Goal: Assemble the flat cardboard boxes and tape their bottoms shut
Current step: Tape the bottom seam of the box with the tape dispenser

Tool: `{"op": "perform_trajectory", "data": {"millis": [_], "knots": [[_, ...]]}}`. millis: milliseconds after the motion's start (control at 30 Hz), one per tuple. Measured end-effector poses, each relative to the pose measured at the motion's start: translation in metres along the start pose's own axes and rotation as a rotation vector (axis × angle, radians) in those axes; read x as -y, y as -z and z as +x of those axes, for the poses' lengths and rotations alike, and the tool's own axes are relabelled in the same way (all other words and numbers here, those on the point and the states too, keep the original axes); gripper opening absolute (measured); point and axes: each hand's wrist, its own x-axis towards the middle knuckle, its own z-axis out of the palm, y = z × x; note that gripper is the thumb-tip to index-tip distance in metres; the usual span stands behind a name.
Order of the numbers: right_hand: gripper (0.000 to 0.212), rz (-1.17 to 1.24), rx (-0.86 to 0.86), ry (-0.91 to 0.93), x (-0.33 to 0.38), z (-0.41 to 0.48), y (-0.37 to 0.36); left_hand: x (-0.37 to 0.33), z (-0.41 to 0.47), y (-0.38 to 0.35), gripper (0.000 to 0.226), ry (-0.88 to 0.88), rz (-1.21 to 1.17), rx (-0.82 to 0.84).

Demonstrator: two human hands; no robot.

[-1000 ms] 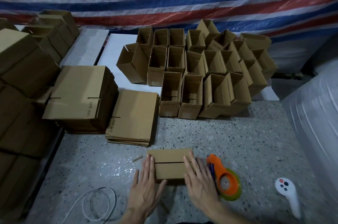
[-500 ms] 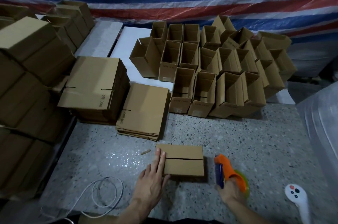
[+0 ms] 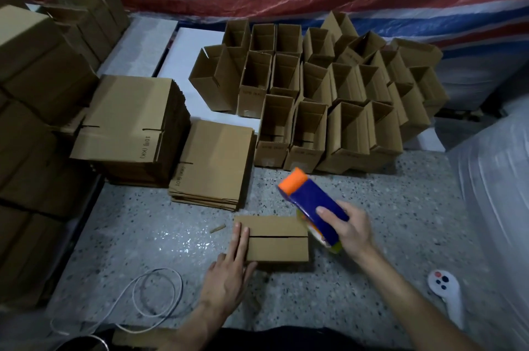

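Observation:
A small cardboard box [image 3: 276, 239] stands on the speckled floor with its bottom flaps folded shut and the seam facing up. My left hand [image 3: 232, 267] lies flat with straight fingers pressing the box's left end. My right hand [image 3: 347, 231] grips an orange and blue tape dispenser [image 3: 310, 204], lifted off the floor and tilted just above the box's right end. Two stacks of flat boxes, a tall stack [image 3: 134, 127] and a low stack [image 3: 213, 163], lie beyond the box to the left.
Several assembled open boxes [image 3: 323, 98] stand in rows at the back. Closed cartons [image 3: 31, 87] are piled on the left. A white cable [image 3: 148, 293] loops on the floor at lower left. A white controller [image 3: 446, 290] lies at lower right. Plastic-wrapped bulk [image 3: 498, 193] fills the right.
My right hand left the box, took the tape dispenser from the floor and raised it over the box's right end. My left hand stayed pressing the box's left end.

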Motion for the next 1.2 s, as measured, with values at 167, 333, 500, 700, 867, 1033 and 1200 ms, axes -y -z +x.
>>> {"op": "perform_trajectory", "data": {"millis": [167,333,500,700,867,1033,1200], "knots": [[0.051,-0.105,0.448,0.006,0.019,0.024,-0.032,0.002,-0.002,0.005,0.074,-0.002,-0.012,0.019],[0.038,-0.305,0.569,-0.031,0.015,0.031,-0.046,0.009,0.004,0.019,0.05,-0.005,-0.402,0.015],[0.031,-0.329,0.615,-0.032,0.017,0.035,-0.046,0.019,0.021,0.05,0.03,0.356,-1.391,-0.005],[0.042,-0.29,0.605,-0.066,0.019,0.038,-0.044,0.024,0.034,0.061,0.026,0.373,-1.539,0.22],[0.029,-0.275,0.618,-0.063,0.018,0.039,-0.046,0.021,0.035,0.06,0.021,0.45,-1.584,0.251],[0.021,-0.312,0.642,-0.044,0.015,0.038,-0.043,0.019,0.039,0.067,0.021,0.386,-1.413,0.275],[0.031,-0.286,0.637,-0.042,0.013,0.034,-0.042,0.022,0.04,0.072,0.024,0.34,-1.325,0.356]]}}
